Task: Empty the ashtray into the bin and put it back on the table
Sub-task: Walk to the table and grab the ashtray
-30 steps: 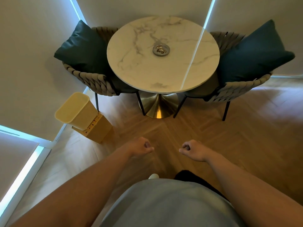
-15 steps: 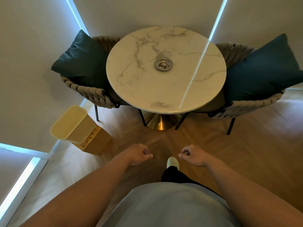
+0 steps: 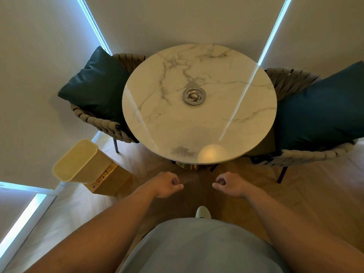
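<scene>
Ashtray (image 3: 194,96): round, metal, sits flat near the centre of the round marble table (image 3: 216,123), slightly toward the far side; some grey-brown debris visible in its bowl, nothing touching it. Bin (image 3: 78,161): cream plastic, open top, on the floor left of the table, next to a cardboard box (image 3: 110,182) that it touches or overlaps from this angle; it looks tilted, but that could be wide-angle distortion, can't tell. Left hand (image 3: 165,184) and right hand (image 3: 230,184): both held out low in front of the body, over the wood floor (image 3: 305,194), just short of the table's near edge and well apart from the ashtray. Both loosely curled, fingers folded in toward the palms, thumbs pointing at each other with a gap between; neither has hold of anything. Two woven chairs flank the table: left chair (image 3: 98,123) with a dark teal cushion (image 3: 96,85), right chair (image 3: 307,154) with a dark teal cushion (image 3: 319,111). Gold pedestal base (image 3: 185,166) barely shows under the table's near edge. One pale shoe toe (image 3: 202,212) visible on the floor between the forearms, above a light blue shirt (image 3: 202,247). Blinds behind with bright strips of light in the gaps; one strip reflects across the tabletop.
</scene>
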Motion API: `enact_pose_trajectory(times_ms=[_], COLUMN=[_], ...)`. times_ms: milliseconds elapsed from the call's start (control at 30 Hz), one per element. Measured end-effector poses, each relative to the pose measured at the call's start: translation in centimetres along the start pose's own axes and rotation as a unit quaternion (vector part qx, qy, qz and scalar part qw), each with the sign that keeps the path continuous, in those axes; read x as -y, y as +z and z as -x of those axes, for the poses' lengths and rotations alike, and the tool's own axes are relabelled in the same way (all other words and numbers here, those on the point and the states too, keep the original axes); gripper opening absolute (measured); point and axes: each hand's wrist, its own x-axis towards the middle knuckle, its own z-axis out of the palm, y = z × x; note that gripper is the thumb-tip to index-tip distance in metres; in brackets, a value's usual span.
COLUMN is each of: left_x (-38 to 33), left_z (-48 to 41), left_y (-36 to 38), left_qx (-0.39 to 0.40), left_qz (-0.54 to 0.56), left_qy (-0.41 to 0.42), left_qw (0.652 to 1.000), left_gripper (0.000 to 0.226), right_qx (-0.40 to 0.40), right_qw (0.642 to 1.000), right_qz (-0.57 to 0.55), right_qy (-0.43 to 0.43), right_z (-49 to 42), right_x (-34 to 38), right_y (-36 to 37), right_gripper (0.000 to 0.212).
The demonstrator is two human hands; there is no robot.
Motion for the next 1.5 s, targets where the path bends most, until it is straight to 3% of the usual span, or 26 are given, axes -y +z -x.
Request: enact_pose_trajectory(times_ms=[467,1133,1500], left_x=[-1.6,3.6,4.1], left_z=[-4.8,-15.5,-16.9], left_y=[-4.3,-18.7,-20.3], left_qx=[0.007,0.042,0.04], left_qz=[0.013,-0.035,-0.023], left_qy=[-0.007,0.072,0.093], left_qw=[1.0,0.996,0.995], left_gripper=[0.041,0.045,0.047], right_qx=[0.019,-0.041,-0.055], right_qw=[0.999,0.998,0.996], right_qz=[0.013,-0.02,-0.016], right_qy=[-0.029,0.054,0.067], right_z=[-5.1,-14.2,-15.1], right_x=[0.3,8.8,10.4], right_y=[-5.5,-10.4,-11.5], right_gripper=[0.044,0.053,0.052])
